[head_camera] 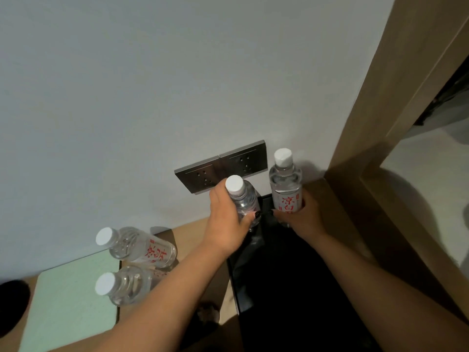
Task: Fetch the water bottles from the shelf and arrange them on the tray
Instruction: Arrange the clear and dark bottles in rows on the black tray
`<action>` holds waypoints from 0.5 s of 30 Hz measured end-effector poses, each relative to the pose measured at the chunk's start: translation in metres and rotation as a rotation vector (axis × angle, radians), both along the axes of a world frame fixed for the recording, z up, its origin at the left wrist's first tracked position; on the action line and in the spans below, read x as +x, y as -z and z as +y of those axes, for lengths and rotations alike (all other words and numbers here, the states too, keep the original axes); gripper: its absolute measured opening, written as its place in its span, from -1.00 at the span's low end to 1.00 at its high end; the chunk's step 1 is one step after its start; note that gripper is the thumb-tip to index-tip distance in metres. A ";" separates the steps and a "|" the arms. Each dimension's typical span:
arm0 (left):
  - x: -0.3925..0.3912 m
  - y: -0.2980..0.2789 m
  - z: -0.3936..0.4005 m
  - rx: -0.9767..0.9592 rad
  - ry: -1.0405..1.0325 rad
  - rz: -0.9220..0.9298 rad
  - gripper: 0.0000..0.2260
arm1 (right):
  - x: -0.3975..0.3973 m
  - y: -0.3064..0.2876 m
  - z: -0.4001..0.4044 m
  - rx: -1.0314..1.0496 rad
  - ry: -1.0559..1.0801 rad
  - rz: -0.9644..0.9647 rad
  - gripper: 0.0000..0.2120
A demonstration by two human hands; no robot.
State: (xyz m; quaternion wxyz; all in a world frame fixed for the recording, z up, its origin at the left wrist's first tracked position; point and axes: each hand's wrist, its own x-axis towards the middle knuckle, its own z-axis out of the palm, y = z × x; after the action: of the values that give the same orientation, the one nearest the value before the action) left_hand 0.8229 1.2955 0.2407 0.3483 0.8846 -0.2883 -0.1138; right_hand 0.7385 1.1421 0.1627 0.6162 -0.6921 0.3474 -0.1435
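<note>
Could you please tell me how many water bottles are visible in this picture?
4. One is held in the left hand over the black tray, one in the right hand, and two stand on the counter at the left. Others may be out of view.

Both bare forearms reach forward from the bottom of the view, the left one slanting in from the lower left, the right one from the lower right. The left hand (228, 224) is seen from its back, knuckles up, its fingers curled around a bottle (243, 199) just below the cap, with a dark-painted thumbnail showing on the near side. The right hand (302, 214) sits just beside it, a little farther forward, wrapped around the lower body of a second bottle (285, 184), which it holds upright.
</note>
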 end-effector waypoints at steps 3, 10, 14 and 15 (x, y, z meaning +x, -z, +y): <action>0.001 0.008 0.000 -0.055 0.002 0.011 -0.29 | 0.005 0.006 -0.004 -0.027 -0.056 -0.003 -0.35; -0.001 0.016 -0.001 -0.091 0.005 -0.065 -0.38 | 0.016 0.016 -0.008 -0.182 -0.128 0.010 -0.37; 0.000 0.016 -0.003 -0.069 -0.018 -0.080 -0.39 | 0.022 0.019 -0.012 -0.188 -0.096 0.041 -0.39; 0.000 0.017 -0.003 -0.066 -0.030 -0.075 -0.39 | 0.023 0.020 -0.012 -0.189 -0.088 0.059 -0.39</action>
State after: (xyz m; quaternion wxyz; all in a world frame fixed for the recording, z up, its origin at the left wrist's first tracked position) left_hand 0.8225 1.2920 0.2237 0.3678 0.8806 -0.2914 -0.0657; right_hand 0.7617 1.1301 0.1425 0.5433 -0.7657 0.3197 -0.1280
